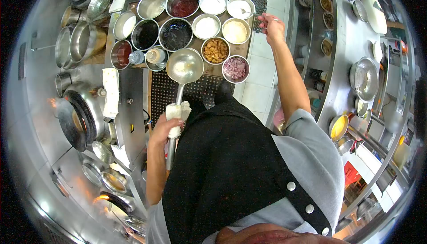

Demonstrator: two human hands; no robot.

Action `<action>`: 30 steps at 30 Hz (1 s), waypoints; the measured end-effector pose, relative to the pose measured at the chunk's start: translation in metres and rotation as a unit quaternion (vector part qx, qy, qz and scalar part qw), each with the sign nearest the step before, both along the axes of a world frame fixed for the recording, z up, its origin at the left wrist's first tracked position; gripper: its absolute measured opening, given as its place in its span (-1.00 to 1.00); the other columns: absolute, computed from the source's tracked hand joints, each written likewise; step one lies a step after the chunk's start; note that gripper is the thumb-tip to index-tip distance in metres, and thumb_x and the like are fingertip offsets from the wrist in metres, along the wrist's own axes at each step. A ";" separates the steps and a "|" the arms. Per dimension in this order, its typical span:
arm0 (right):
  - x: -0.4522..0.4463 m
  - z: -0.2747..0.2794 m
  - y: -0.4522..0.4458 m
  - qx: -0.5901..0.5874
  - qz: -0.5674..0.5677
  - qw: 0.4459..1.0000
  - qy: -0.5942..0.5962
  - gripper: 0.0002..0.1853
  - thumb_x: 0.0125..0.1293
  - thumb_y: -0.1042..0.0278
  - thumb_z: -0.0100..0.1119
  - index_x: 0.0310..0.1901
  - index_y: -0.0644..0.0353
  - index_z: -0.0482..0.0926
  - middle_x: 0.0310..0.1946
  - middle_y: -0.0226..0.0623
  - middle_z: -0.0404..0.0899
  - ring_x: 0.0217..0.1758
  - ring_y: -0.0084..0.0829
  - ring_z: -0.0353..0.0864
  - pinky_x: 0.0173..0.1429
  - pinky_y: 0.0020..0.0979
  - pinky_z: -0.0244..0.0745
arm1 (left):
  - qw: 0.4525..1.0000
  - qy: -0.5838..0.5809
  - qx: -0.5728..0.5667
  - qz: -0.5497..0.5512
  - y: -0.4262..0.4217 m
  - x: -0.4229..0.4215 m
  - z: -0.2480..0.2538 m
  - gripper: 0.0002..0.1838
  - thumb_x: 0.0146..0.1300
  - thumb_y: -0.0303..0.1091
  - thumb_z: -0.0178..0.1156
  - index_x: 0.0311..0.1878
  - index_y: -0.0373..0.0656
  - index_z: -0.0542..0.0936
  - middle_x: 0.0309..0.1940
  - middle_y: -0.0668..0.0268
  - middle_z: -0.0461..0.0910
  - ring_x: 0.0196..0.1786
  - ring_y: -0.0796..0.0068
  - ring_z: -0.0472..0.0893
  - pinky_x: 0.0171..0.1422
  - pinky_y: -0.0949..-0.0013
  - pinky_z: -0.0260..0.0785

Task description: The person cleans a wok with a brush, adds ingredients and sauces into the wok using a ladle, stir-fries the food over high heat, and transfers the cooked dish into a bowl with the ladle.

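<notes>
My left hand (165, 130) is wrapped around the handle of a large metal ladle (189, 64), with a white cloth (174, 116) between palm and handle. The ladle's bowl is tilted up and holds a little pale residue. To the right of the containers, my right hand (272, 27) hangs with loosely curled fingers, and nothing shows in them. Closest to it is a metal bowl of white powder (238, 5) with a spoon (244, 11) in it. Beside the ladle stand a bowl of chopped red onion (235, 70) and one of brown chunks (215, 50).
Pots of dark sauce (177, 35) and red sauce (183, 6) crowd the table, along with squeeze bottles (155, 56). Woks (73, 119) and flames line the stove at left. A steel counter (340, 62) with bowls runs along the right.
</notes>
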State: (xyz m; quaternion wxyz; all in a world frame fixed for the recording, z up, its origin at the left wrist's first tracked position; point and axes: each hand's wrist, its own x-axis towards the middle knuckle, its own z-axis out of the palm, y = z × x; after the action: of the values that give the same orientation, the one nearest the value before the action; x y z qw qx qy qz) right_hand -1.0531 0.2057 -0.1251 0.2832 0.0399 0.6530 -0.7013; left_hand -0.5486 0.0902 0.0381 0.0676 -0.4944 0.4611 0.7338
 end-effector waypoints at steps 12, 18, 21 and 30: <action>0.098 0.073 -0.013 0.031 0.179 0.971 0.156 -0.71 0.50 0.29 0.17 0.00 0.38 0.68 -0.22 -0.20 0.79 -0.49 -0.62 0.56 -0.46 -0.54 0.43 | 0.995 0.038 0.006 -0.091 -0.022 -0.036 -0.044 -0.66 0.14 -0.30 0.36 -0.06 -0.27 0.62 -0.38 0.36 0.64 -0.38 0.56 0.59 -0.28 0.42 0.42; 0.100 -0.014 -0.077 0.116 0.225 0.939 0.233 -0.71 0.43 0.24 0.21 -0.18 0.34 0.74 -0.36 -0.18 0.79 -0.45 -0.43 0.70 -0.32 -0.36 0.60 | 0.996 0.049 0.013 -0.067 -0.015 -0.009 -0.054 -0.63 0.14 -0.33 0.38 0.00 -0.27 0.63 -0.32 0.36 0.65 -0.34 0.57 0.59 -0.24 0.43 0.42; 0.110 -0.015 -0.093 0.130 0.221 0.924 0.283 -0.71 0.40 0.23 0.22 -0.22 0.33 0.75 -0.41 -0.15 0.77 -0.42 -0.35 0.75 -0.25 -0.29 0.61 | 0.998 0.036 0.019 -0.039 -0.008 0.012 -0.049 -0.57 0.13 -0.33 0.38 0.07 -0.27 0.63 -0.30 0.39 0.64 -0.30 0.58 0.59 -0.19 0.44 0.42; 0.119 -0.016 -0.097 0.099 0.245 0.950 0.165 -0.66 0.41 0.21 0.23 -0.11 0.39 0.72 -0.35 -0.19 0.80 -0.47 -0.48 0.68 -0.34 -0.39 0.58 | 1.000 0.026 0.010 0.000 -0.005 0.035 -0.038 -0.55 0.12 -0.31 0.39 0.09 -0.26 0.62 -0.29 0.41 0.64 -0.30 0.60 0.58 -0.21 0.46 0.40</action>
State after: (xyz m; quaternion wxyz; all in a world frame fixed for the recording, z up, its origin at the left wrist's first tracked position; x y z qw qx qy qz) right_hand -0.9345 0.1088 -0.1416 0.3298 -0.2100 0.7461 -0.5390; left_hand -0.5135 0.0850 -0.0002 0.0608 -0.4745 0.4556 0.7507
